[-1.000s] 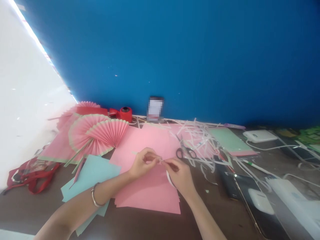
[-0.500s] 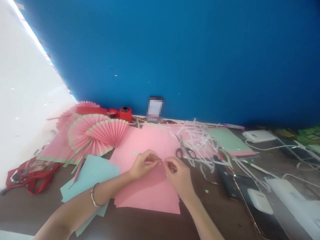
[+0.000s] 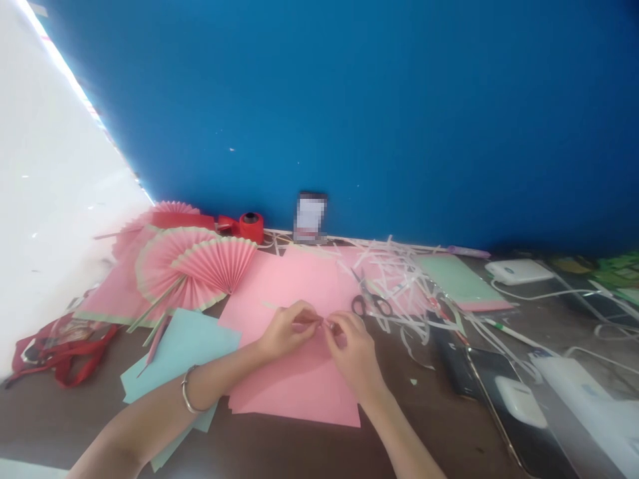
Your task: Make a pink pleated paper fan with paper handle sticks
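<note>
Tiny pc [image 3: 323, 322] btwn pinched LH [image 3: 290, 328] & RH [image 3: 355, 352]

Tiny, indistinct piece [image 3: 323, 322] — pinched between hands [image 3: 288, 330] [image 3: 353, 352]

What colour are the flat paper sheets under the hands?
The flat paper sheets are pink; head view.

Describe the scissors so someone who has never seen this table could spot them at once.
Start at the pink sheets below the blue wall. Just beyond the right hand, beside a tangle of white paper strips, lie the scissors. Their two dark, round finger loops set them apart from the pale strips.
</note>
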{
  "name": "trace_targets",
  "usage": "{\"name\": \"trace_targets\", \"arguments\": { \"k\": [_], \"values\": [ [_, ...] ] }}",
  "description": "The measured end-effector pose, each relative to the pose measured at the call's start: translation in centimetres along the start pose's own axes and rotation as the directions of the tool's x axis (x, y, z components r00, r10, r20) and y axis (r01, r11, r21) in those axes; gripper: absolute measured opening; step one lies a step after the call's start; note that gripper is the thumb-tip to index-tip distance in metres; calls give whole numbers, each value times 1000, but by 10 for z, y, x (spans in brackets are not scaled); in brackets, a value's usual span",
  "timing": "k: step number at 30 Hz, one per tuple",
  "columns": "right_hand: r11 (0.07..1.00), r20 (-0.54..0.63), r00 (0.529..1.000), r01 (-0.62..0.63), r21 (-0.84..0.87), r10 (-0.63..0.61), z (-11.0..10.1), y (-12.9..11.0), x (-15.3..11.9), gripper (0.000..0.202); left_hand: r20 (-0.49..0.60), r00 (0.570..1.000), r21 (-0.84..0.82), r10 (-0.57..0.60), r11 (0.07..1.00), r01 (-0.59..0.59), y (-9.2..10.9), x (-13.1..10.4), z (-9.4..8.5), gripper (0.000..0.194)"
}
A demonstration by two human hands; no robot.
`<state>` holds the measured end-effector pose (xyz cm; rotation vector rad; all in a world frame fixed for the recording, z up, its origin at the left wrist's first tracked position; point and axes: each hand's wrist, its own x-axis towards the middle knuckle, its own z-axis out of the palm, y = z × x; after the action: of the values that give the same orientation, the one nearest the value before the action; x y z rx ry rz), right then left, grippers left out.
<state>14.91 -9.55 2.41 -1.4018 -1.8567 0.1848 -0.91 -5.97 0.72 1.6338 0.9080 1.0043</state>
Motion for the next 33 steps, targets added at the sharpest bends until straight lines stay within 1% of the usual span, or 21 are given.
{"name": "trace_targets", "arguments": {
  "k": [4,7,9,13,15,17,21,23,25,27,28,29,31,32,33],
  "values": [
    [998,-1,999,34,-50,-35,-1,-2,1,18,-15,1000,-53,-26,998,25,-2,0,1,14],
    [994,21,996,85,-62,-84,-1,-4,2,18,-44,998,-27,-50,998,49,-1,0,1,17],
    [990,16,994,109,-86,-108,-2,-3,2,19,-56,997,-14,-59,998,58,0,0,1,18],
    [972,2,985,169,-161,-171,-2,-2,1,18,-39,996,-40,-80,996,79,3,1,0,18],
    [958,7,978,207,-197,-210,-2,-1,1,18,-39,993,-102,-111,989,107,5,2,0,22],
    [935,21,965,257,-246,-260,-2,-1,2,17,-48,987,-207,-156,968,143,7,4,-1,26],
    [859,47,927,364,-361,-373,0,1,2,20,-30,971,-434,-238,878,202,12,7,1,32],
    [841,50,911,397,-366,-409,2,3,1,22,-20,965,-502,-260,838,215,14,8,2,36],
    [842,31,899,420,-337,-436,2,3,0,24,-18,960,-551,-281,804,225,14,9,2,37],
    [860,-46,891,422,-286,-452,0,2,-1,26,-38,949,-602,-314,765,230,14,11,0,40],
    [882,-120,892,397,-252,-436,-1,2,-1,26,-52,940,-627,-338,743,233,13,13,-3,41],
    [912,-209,896,351,-211,-393,-3,1,-1,25,-64,930,-651,-363,721,237,12,14,-5,41],
    [973,-365,902,212,-92,-231,-6,1,2,20,-66,912,-686,-404,682,253,10,17,-10,42],
    [991,-406,905,136,-18,-132,-7,2,3,16,-53,907,-693,-418,669,268,9,18,-13,43],
    [996,-412,910,68,59,-38,-8,3,5,12,-37,904,-696,-426,660,283,7,19,-14,45]
  ]
}}
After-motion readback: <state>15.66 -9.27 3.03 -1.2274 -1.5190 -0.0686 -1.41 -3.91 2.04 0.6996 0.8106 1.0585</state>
